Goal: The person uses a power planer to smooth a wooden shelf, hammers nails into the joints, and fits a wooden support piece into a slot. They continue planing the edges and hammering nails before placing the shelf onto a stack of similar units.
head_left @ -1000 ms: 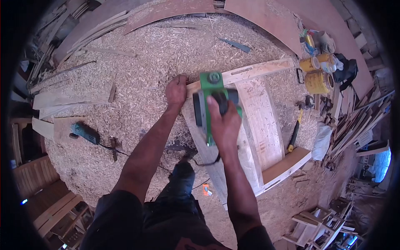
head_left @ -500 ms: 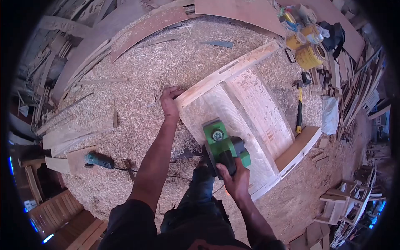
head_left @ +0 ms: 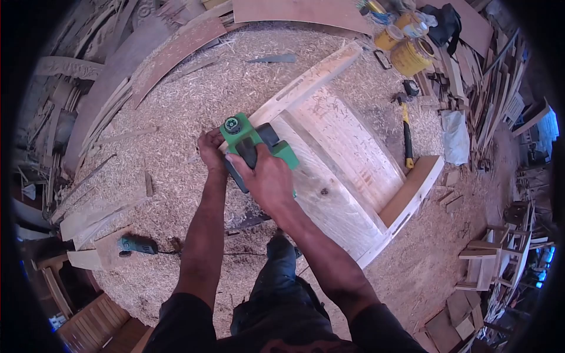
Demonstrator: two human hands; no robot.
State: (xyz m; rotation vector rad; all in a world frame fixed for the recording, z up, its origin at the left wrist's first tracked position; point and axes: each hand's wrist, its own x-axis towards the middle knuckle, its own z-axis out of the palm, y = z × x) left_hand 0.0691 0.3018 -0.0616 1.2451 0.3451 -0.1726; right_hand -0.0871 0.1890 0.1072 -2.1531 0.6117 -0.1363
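My right hand (head_left: 272, 181) is wrapped around the black handle of a green electric planer (head_left: 240, 130). The planer sits over the left end of a pale wooden framed panel (head_left: 338, 197), close to the end of its upper rail (head_left: 306, 82). At that same corner my left hand (head_left: 213, 152) grips the wooden frame, its fingers curled and partly hidden beside the planer. The panel lies tilted across the shavings-covered floor, with loose shavings on its boards. A brown inner face shows on the right-hand rail (head_left: 412, 191).
A hammer (head_left: 406, 132) with a yellow and black handle lies right of the panel, near yellow containers (head_left: 412, 57). A teal power tool (head_left: 138, 244) with a cord rests at left. Behind are a saw blade (head_left: 272, 59) and sheets of board (head_left: 300, 13).
My right hand has carried the planer up and left, from the middle of the panel to the corner by my left hand. The view has shifted slightly; my left hand stays at the frame's corner.
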